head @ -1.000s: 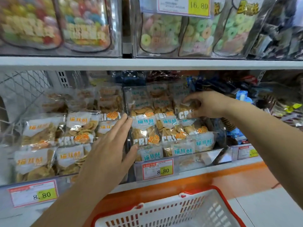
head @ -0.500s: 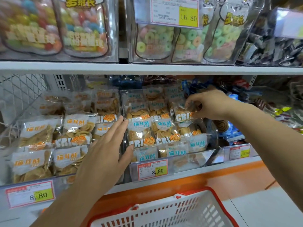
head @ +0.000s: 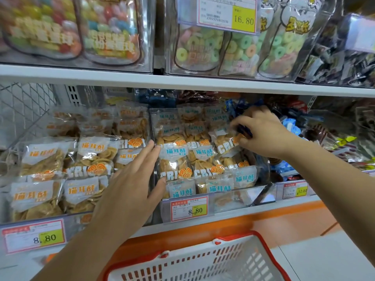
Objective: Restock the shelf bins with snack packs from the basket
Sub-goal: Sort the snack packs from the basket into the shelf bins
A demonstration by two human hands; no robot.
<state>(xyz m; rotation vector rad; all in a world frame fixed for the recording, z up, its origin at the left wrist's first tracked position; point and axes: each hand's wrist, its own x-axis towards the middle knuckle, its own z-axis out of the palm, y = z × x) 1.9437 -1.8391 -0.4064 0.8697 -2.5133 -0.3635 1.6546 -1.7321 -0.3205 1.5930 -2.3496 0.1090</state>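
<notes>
Two clear shelf bins hold crisp snack packs: orange-labelled ones in the left bin (head: 30, 217) and blue-labelled ones in the middle bin (head: 261, 194). My right hand (head: 261, 131) pinches the top edge of a blue-labelled snack pack (head: 224, 141) at the right side of the middle bin. My left hand (head: 132, 179) is flat with fingers apart, its fingertips resting against the divider between the two bins. The white basket with a red rim (head: 203, 260) sits below the shelf, and I see only its bare mesh wall.
An upper shelf (head: 182, 82) carries bins of colourful candy bags (head: 233, 45). Dark and blue wrapped snacks (head: 294, 126) fill the bin to the right. Price tags reading 8.80 (head: 189, 208) hang on the bin fronts. An orange shelf edge (head: 243, 224) runs above the basket.
My right hand has shifted slightly right and tilted the pinched pack. My left hand stays on the divider. The view has drifted down a little.
</notes>
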